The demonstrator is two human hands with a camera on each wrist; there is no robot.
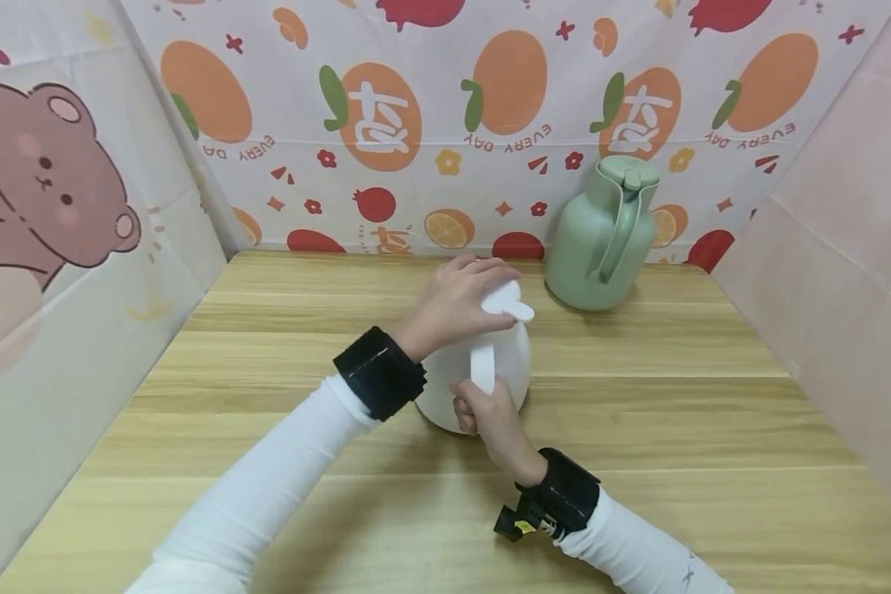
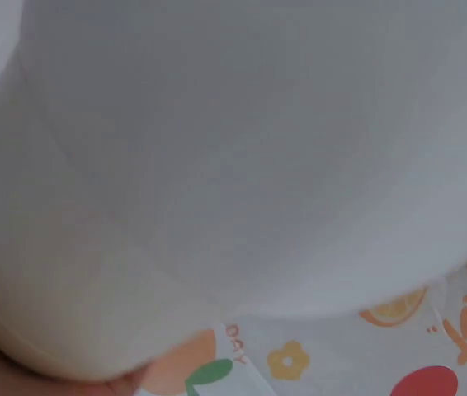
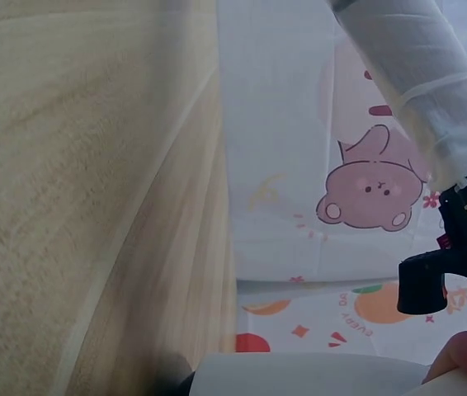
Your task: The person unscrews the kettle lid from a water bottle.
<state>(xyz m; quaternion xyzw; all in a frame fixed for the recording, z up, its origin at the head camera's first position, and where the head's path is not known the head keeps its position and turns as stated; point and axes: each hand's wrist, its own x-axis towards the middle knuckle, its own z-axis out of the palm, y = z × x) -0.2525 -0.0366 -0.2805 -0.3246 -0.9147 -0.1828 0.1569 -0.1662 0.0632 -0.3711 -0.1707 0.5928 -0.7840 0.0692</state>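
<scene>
From my remote station I record patterned cloth (image 1: 445, 177) behind the back edge of the wood-grained table (image 1: 683, 429). The white jug (image 1: 515, 367) is about midway between the table's left and right edges, in front of the back edge; its body fills most of the left wrist view. The green jug (image 1: 581, 247) stands near the back edge, toward the back right corner, well apart from the white one.

I find both hands engaged. The left hand (image 1: 449, 305) grips the white jug at its top, thumb on the near side, fingers over the far side. The right hand (image 1: 496, 422) is closed around the lower part of the white handle (image 1: 483, 363), which faces the viewer. A black band (image 1: 381, 373) circles the left wrist. Between left thumb and fingers I note the white lid (image 1: 503, 297), partly covered, its small lever (image 1: 522, 312) projecting.
</scene>
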